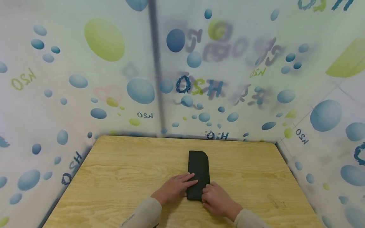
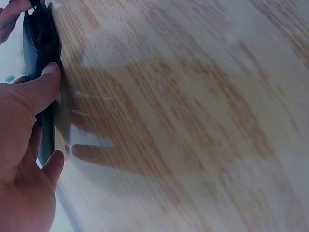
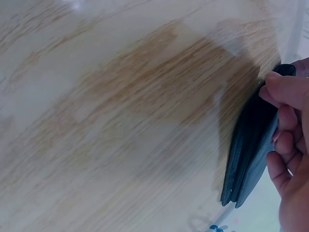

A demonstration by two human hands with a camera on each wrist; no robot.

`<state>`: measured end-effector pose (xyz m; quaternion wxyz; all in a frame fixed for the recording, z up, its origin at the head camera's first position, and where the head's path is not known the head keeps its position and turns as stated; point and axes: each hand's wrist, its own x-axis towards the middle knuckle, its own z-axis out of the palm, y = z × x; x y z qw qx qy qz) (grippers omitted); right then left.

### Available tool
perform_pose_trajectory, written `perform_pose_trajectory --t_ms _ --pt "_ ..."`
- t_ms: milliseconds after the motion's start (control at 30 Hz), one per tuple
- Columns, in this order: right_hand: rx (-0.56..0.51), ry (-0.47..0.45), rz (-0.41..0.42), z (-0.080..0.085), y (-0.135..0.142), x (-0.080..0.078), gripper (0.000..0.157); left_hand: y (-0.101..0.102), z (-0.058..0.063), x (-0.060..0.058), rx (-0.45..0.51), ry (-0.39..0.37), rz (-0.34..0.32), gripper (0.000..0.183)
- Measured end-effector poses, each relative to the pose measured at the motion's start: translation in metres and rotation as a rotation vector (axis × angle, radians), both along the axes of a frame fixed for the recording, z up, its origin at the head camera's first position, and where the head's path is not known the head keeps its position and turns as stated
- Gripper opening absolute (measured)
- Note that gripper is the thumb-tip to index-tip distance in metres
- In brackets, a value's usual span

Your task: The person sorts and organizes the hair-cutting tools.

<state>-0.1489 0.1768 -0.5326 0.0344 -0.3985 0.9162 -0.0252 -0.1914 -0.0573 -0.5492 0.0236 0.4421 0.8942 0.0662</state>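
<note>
A long black wallet lies flat on the wooden table, its long side pointing away from me. My left hand rests on it from the left, fingers spread and fairly straight over the top face. In the left wrist view, the thumb touches the wallet's edge. From the right, my right hand has its fingers curled at the wallet's near right edge. The right wrist view shows thumb and forefinger pinching a black end of the wallet. Layered edges with a narrow gap show along its side there.
The light wood-grain table extends around the wallet on all sides. Behind it and at both sides hang white curtains printed with blue and green drops, close to the table's edges.
</note>
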Motion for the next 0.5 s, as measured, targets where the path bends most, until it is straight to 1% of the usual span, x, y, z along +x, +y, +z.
perform_pose_trajectory --t_ms 200,267,500 --pt "-0.021 0.010 0.016 -0.001 -0.007 0.000 0.021 0.001 0.001 0.000 -0.006 -0.009 0.004 0.060" --pt "-0.028 0.011 0.018 -0.002 -0.009 0.000 0.020 0.001 0.001 -0.001 -0.009 0.000 0.002 0.060" --pt "-0.039 -0.008 0.001 -0.006 -0.014 -0.001 0.020 0.000 0.000 -0.001 -0.015 0.011 0.004 0.060"
